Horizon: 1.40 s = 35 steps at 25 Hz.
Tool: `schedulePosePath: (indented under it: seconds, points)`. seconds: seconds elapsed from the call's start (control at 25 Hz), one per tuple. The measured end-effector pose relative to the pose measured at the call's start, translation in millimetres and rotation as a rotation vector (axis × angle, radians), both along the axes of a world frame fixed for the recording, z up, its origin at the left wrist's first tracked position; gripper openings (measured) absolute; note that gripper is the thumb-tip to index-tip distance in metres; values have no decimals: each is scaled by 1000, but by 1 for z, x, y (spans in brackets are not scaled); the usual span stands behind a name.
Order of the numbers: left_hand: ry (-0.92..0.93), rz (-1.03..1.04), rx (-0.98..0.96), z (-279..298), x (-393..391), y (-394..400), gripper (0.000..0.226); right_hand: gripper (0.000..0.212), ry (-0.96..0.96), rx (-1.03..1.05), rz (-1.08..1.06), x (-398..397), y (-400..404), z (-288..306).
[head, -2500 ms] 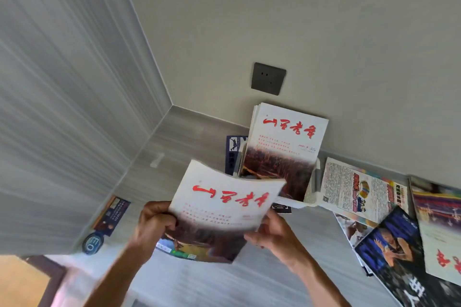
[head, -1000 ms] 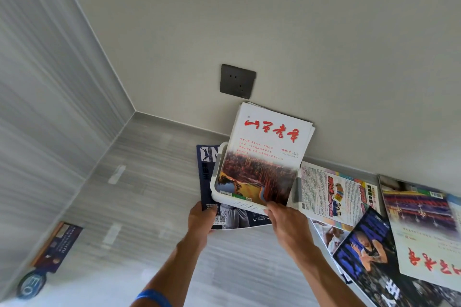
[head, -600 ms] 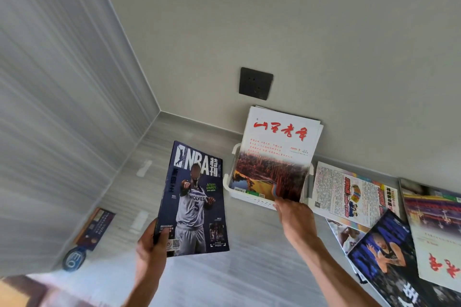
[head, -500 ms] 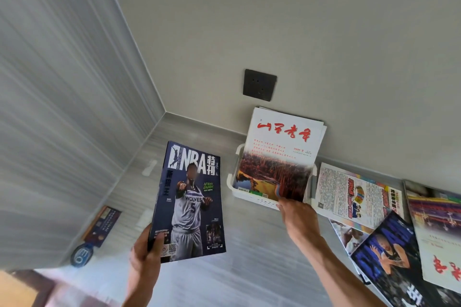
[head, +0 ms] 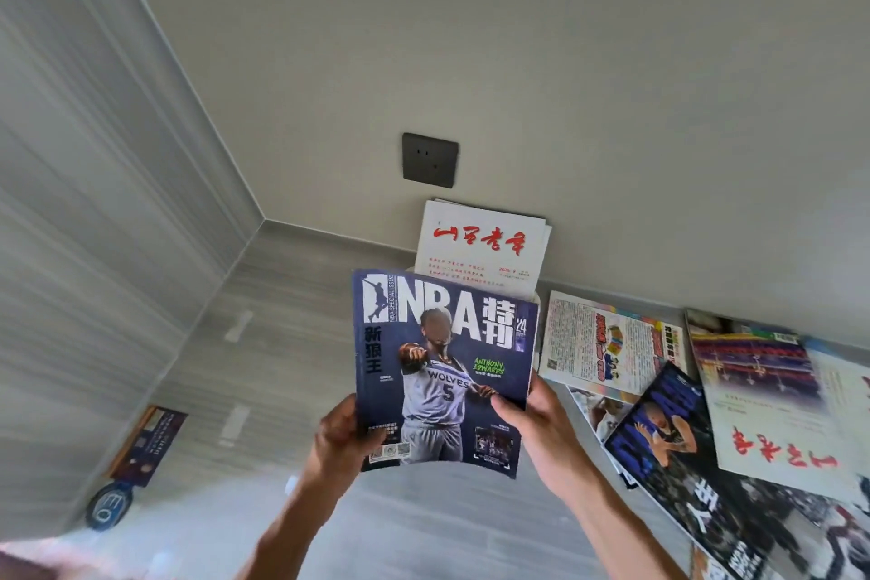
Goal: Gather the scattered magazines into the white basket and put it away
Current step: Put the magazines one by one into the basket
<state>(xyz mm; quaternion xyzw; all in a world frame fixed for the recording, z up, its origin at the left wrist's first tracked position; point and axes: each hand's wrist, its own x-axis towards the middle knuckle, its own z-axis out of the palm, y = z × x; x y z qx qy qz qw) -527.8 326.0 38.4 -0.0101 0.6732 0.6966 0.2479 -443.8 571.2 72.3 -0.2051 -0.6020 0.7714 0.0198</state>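
White-covered magazines are standing in a mostly hidden basket; left hand and right hand are gripping the NBA magazine by its bottom corners.

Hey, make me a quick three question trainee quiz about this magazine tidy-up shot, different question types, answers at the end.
1. True or false: only one hand grips the NBA magazine.
2. Multiple choice: the dark wall socket is A) above the upright white magazine with red lettering, B) on the floor, C) right of the scattered magazines.
3. Fill in: the large printed jersey number on the NBA cover is ___.

Key:
1. False: the left hand and right hand both hold its lower edge.
2. A
3. 5
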Motion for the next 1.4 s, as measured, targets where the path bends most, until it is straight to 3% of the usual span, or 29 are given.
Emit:
schedulePosePath:
  seconds: [0.08,0.28,0.4,0.48,0.56,0.68,0.8,0.92,1.0,1.08,1.24,1.32,1.4]
  points:
    - [63,26,21,11,-11,25,44,45,10,60,23,10,16,0]
    - [343,-25,-112,20,-7,41,29,20,-108,828,-5,35,12,-18]
    - [412,-116,-250,17,-7,38,29,19,-282,1080,-69,40,17,-32]
    - [415,-102,-311,16,-4,35,35,17,-433,1061,-50,41,20,-28]
    - [462,-67,-297,28,-9,36,33,7,-337,944,-49,40,25,-14]
    - [582,-10,-162,69,-49,53,26,15,-111,833,-104,14,48,18]
    - [616,0,-157,111,-108,85,23,20,-48,723,-254,-42,67,43]
    - [499,-4,-362,114,-147,114,16,26,-126,615,-293,-88,69,43]
    - [406,-1,-442,100,-157,121,15,20,-202,661,-252,-99,69,31]
    - [379,-11,-482,86,-161,122,15,20,-275,685,-233,-105,75,19]
    - [353,97,-458,65,-162,128,10,29,-290,527,-224,-108,82,6]
    - [265,101,-564,49,-159,124,24,31,-382,567,-210,-101,80,-4]
    - [159,-54,-811,22,-146,111,48,51,-570,636,-206,-80,73,-25]
